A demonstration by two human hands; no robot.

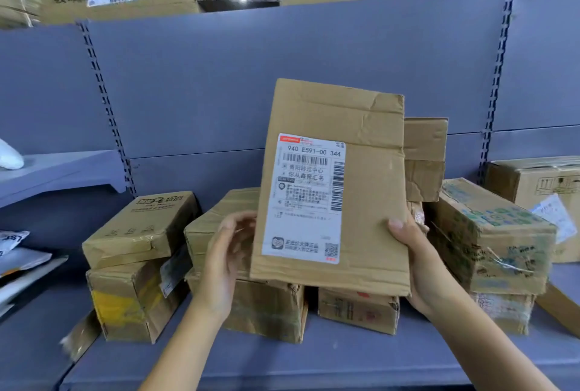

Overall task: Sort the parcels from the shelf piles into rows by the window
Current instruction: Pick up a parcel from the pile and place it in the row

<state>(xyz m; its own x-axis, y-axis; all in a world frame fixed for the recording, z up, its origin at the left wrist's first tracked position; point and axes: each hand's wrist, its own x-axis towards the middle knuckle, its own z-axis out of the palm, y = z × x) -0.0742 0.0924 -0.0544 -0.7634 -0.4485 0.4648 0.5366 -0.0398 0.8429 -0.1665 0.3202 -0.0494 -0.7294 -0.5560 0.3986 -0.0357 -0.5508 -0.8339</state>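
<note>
Parcel (370,146), label (304,199) "940 E591-00 344"

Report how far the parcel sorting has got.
Done: nothing can be judged; the window rows are out of view. In hand: one flat brown cardboard parcel with a white label, held upright by left hand and right hand. Left: brown cardboard boxes piled on the grey shelf.

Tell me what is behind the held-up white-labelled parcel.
Behind the labelled parcel, a taped box pokes out on the right and a plain box on the left; whatever lies between them is covered.
</note>
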